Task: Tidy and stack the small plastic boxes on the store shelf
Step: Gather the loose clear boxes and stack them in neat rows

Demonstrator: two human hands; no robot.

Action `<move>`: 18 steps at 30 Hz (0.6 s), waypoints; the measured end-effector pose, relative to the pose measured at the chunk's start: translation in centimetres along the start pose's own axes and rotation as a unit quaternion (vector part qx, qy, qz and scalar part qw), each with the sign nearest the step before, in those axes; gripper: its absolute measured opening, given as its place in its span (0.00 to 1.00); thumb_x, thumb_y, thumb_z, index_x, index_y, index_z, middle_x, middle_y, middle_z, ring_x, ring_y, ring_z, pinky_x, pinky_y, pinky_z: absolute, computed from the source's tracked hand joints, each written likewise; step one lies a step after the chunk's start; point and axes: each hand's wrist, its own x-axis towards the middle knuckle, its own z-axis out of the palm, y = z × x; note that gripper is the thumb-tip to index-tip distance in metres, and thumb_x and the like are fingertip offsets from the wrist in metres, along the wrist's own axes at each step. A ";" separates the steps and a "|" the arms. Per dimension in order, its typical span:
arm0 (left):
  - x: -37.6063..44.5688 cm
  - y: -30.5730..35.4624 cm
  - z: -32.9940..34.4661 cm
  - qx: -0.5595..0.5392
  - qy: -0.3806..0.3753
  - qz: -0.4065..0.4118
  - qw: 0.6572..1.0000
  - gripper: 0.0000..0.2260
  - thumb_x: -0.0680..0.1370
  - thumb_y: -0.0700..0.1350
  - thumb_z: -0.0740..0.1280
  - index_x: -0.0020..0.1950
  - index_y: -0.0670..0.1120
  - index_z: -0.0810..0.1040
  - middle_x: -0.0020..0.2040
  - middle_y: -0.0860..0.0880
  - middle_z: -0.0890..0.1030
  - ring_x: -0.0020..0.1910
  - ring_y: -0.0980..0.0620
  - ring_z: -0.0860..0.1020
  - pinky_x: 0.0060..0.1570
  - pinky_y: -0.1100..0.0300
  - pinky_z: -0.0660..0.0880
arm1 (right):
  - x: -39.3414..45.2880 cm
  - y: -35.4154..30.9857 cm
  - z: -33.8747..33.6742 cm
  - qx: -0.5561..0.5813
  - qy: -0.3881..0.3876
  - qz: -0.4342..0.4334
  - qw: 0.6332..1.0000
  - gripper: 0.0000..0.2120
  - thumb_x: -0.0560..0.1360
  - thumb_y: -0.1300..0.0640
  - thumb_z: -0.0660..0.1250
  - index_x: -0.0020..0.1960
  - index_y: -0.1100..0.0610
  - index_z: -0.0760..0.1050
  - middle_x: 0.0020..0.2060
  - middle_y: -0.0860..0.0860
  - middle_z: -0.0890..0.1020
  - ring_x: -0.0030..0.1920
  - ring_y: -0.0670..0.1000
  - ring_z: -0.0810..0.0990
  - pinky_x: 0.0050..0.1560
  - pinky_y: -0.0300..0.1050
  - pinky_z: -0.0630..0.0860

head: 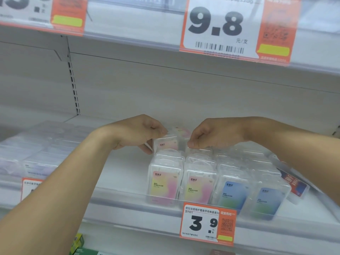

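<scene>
Head view: both hands pinch one box (pixel 170 140)
Left hand (pixel 139 133), right hand (pixel 211 134): lower it squarely onto the stack (pixel 165 181), edges flush

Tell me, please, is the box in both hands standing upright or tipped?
Upright: the held box shows its label facing front, left hand and right hand pinching its top corners.
</scene>
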 end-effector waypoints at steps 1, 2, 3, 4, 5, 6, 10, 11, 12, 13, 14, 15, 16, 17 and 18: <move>0.0 0.1 0.1 0.002 -0.012 0.001 1.000 0.11 0.82 0.46 0.61 0.56 0.45 0.82 0.51 0.44 0.85 0.50 0.45 0.82 0.53 0.52 0.80 | 0.0 -0.1 -0.1 -0.001 -0.006 0.003 1.000 0.21 0.77 0.41 0.65 0.49 0.59 0.80 0.34 0.44 0.75 0.34 0.42 0.72 0.37 0.32 0.68; 0.0 0.2 0.2 0.005 -0.025 0.000 1.000 0.11 0.82 0.46 0.61 0.57 0.45 0.81 0.52 0.44 0.84 0.49 0.46 0.82 0.52 0.54 0.80 | -0.1 -0.1 -0.2 -0.001 -0.011 0.005 1.000 0.22 0.77 0.41 0.65 0.46 0.62 0.79 0.35 0.47 0.73 0.34 0.45 0.71 0.39 0.34 0.67; 0.0 0.3 0.3 0.006 -0.040 -0.002 0.999 0.11 0.82 0.46 0.62 0.58 0.46 0.81 0.53 0.45 0.84 0.49 0.47 0.82 0.50 0.57 0.80 | -0.2 -0.2 -0.3 0.002 -0.015 0.004 1.000 0.23 0.77 0.41 0.65 0.42 0.62 0.76 0.35 0.49 0.71 0.35 0.48 0.69 0.41 0.37 0.66; -0.1 0.5 0.4 0.007 -0.056 -0.005 0.998 0.11 0.81 0.47 0.62 0.58 0.45 0.81 0.53 0.45 0.84 0.49 0.49 0.82 0.48 0.60 0.80 | -0.2 -0.3 -0.3 0.005 -0.019 0.002 1.000 0.23 0.77 0.40 0.64 0.38 0.60 0.72 0.35 0.51 0.69 0.36 0.49 0.67 0.43 0.40 0.65; -0.2 0.6 0.5 0.006 -0.070 -0.008 0.997 0.11 0.81 0.47 0.62 0.58 0.45 0.81 0.53 0.46 0.84 0.49 0.51 0.82 0.46 0.62 0.79 | -0.2 -0.4 -0.4 0.007 -0.020 0.001 1.000 0.22 0.77 0.39 0.63 0.37 0.57 0.71 0.35 0.52 0.69 0.37 0.50 0.67 0.44 0.42 0.65; -0.2 0.7 0.6 0.004 -0.080 -0.011 0.997 0.12 0.81 0.47 0.62 0.58 0.45 0.81 0.53 0.46 0.84 0.48 0.52 0.82 0.45 0.63 0.79 | -0.2 -0.5 -0.4 0.009 -0.019 0.002 1.000 0.21 0.78 0.39 0.62 0.37 0.55 0.71 0.36 0.52 0.69 0.37 0.50 0.67 0.44 0.44 0.65; -0.3 0.9 0.6 0.002 -0.085 -0.025 0.996 0.13 0.81 0.49 0.62 0.56 0.43 0.81 0.51 0.45 0.84 0.43 0.55 0.80 0.40 0.66 0.77 | -0.1 -0.4 -0.2 0.005 -0.022 -0.009 1.000 0.18 0.78 0.44 0.65 0.36 0.56 0.73 0.33 0.48 0.69 0.35 0.48 0.67 0.42 0.41 0.65; -0.2 0.9 0.7 0.005 -0.085 -0.029 0.996 0.13 0.81 0.49 0.61 0.55 0.42 0.81 0.49 0.46 0.83 0.42 0.56 0.80 0.39 0.66 0.76 | -0.1 -0.4 -0.2 0.004 -0.024 -0.012 1.000 0.17 0.77 0.45 0.66 0.38 0.57 0.75 0.34 0.48 0.70 0.36 0.48 0.68 0.43 0.41 0.66; -0.2 1.0 0.7 0.008 -0.085 -0.032 0.996 0.14 0.81 0.49 0.61 0.55 0.42 0.81 0.48 0.47 0.83 0.41 0.57 0.80 0.38 0.67 0.76 | 0.0 -0.4 -0.2 0.003 -0.027 -0.014 1.000 0.16 0.77 0.46 0.66 0.39 0.57 0.75 0.34 0.49 0.70 0.37 0.48 0.69 0.44 0.41 0.66; -0.2 1.0 0.8 0.011 -0.084 -0.033 0.996 0.14 0.81 0.49 0.61 0.55 0.41 0.81 0.48 0.46 0.83 0.41 0.56 0.79 0.38 0.67 0.76 | 0.0 -0.4 -0.3 0.003 -0.028 -0.013 1.000 0.16 0.77 0.46 0.67 0.38 0.57 0.75 0.34 0.49 0.70 0.37 0.48 0.68 0.44 0.41 0.66; -0.2 1.0 0.8 0.013 -0.084 -0.034 0.996 0.14 0.81 0.49 0.61 0.55 0.41 0.81 0.49 0.45 0.83 0.41 0.56 0.79 0.38 0.67 0.76 | 0.1 -0.5 -0.3 0.003 -0.030 -0.011 0.999 0.17 0.77 0.46 0.66 0.37 0.57 0.73 0.34 0.49 0.69 0.36 0.49 0.68 0.43 0.41 0.66; -0.2 1.0 0.8 0.014 -0.083 -0.034 0.996 0.14 0.81 0.49 0.61 0.55 0.40 0.81 0.51 0.43 0.83 0.43 0.55 0.80 0.39 0.66 0.77 | 0.0 -0.5 -0.4 0.004 -0.032 -0.008 0.999 0.18 0.78 0.46 0.66 0.36 0.57 0.72 0.33 0.50 0.69 0.35 0.49 0.67 0.42 0.41 0.66; -0.1 1.0 0.8 0.012 -0.084 -0.034 0.996 0.14 0.81 0.49 0.61 0.55 0.40 0.81 0.53 0.42 0.83 0.44 0.54 0.80 0.40 0.65 0.77 | 0.0 -0.6 -0.4 0.008 -0.032 -0.003 0.999 0.19 0.78 0.45 0.65 0.35 0.58 0.72 0.32 0.50 0.71 0.34 0.49 0.69 0.41 0.40 0.67; -0.1 1.0 0.8 0.009 -0.086 -0.034 0.996 0.14 0.81 0.49 0.61 0.55 0.41 0.81 0.54 0.42 0.83 0.45 0.53 0.81 0.43 0.64 0.78 | 0.1 -0.6 -0.5 0.017 -0.027 0.003 0.999 0.20 0.79 0.45 0.64 0.37 0.59 0.75 0.32 0.51 0.76 0.34 0.49 0.73 0.43 0.40 0.71; -0.1 0.9 0.7 0.006 -0.090 -0.036 0.995 0.15 0.81 0.50 0.61 0.56 0.42 0.81 0.54 0.43 0.83 0.47 0.53 0.81 0.46 0.63 0.78 | 0.4 -0.7 -0.5 0.029 -0.014 0.006 0.999 0.19 0.79 0.46 0.63 0.42 0.60 0.80 0.38 0.50 0.82 0.38 0.49 0.79 0.47 0.40 0.75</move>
